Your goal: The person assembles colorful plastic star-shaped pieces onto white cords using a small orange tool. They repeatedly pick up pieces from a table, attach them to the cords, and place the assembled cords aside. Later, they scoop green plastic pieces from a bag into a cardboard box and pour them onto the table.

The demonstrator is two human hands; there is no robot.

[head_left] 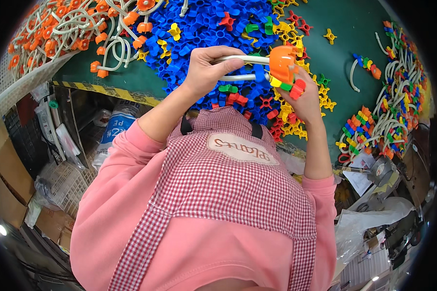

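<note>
My left hand point(203, 72) is closed on a white rope point(252, 59), pinching it between thumb and fingers. One strand runs right to an orange cup-shaped plastic piece point(282, 64) with a scalloped rim. A lower strand reaches a blue piece beside it. My right hand point(308, 97) is closed around small star-shaped plastic pieces; red point(297, 89), green and yellow ones show at its fingers, next to the orange cup. Part of the right fingers is hidden behind the cup. Both hands are above a large heap of blue star-shaped pieces point(204, 29).
Orange-ended ropes point(77, 24) pile up at the far left. Yellow pieces point(296, 128) lie along the heap's right side. Threaded ropes with coloured pieces point(398, 97) are heaped on the right of the green table point(344, 63). Yellow-black tape point(107, 91) marks the near edge.
</note>
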